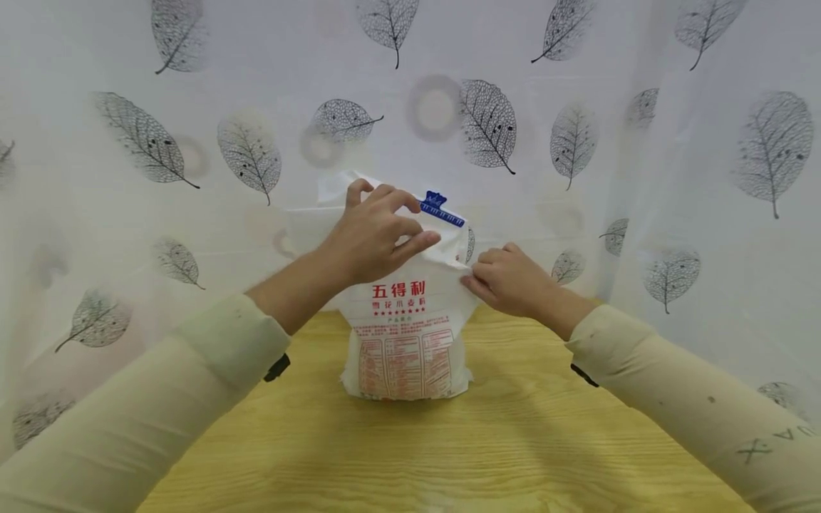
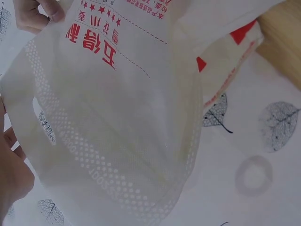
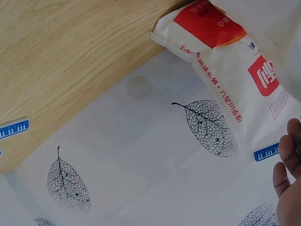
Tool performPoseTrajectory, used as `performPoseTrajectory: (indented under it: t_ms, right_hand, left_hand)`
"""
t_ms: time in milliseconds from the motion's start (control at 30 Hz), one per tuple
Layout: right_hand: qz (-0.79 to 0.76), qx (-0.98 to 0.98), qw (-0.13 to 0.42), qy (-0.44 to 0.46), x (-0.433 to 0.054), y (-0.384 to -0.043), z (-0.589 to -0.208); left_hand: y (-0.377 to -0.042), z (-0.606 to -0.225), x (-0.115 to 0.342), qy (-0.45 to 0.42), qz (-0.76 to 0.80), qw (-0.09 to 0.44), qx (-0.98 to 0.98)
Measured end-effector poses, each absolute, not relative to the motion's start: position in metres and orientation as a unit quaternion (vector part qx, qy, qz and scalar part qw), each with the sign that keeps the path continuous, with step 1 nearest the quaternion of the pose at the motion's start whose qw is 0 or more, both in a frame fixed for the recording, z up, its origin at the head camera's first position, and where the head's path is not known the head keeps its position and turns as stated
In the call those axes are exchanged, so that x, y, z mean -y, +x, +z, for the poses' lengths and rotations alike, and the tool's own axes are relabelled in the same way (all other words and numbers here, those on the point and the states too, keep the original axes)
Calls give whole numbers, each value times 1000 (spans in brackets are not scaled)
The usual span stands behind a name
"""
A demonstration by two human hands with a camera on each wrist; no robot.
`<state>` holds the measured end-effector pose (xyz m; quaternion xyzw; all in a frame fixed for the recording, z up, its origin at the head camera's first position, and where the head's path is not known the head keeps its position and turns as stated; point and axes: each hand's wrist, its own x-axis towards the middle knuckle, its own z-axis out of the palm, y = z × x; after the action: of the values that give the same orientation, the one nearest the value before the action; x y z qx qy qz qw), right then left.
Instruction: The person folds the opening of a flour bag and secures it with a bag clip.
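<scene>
A white flour bag (image 1: 410,313) with red print stands upright, its upper part pulled up and loose. A blue clip (image 1: 442,210) with ruler-like marks sits along the bag's top edge. My left hand (image 1: 378,235) is raised in front of the bag's top, fingers bent and apart, index fingertip beside the clip; whether it touches is unclear. With thumb and fingers my right hand (image 1: 507,278) pinches the bag's right edge below the clip. The left wrist view shows the bag's dotted top band and handle slot (image 2: 44,127). Fingers (image 3: 282,179) appear beside the clip in the right wrist view.
The bag stands on a wood-grain table (image 1: 398,456). Behind it hangs a pale curtain (image 1: 513,206) printed with dark leaves. Another blue clip (image 3: 14,128) lies on the table in the right wrist view, partly cut off by the frame.
</scene>
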<state>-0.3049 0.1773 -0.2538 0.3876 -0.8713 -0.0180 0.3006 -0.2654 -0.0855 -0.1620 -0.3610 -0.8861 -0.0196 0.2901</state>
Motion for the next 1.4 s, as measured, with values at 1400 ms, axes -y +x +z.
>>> performPoseTrajectory:
  t_ms: [1400]
  right_hand:
    - [-14, 898, 210, 386, -173, -306, -275]
  left_hand:
    - [-279, -164, 112, -299, 13, 298, 907]
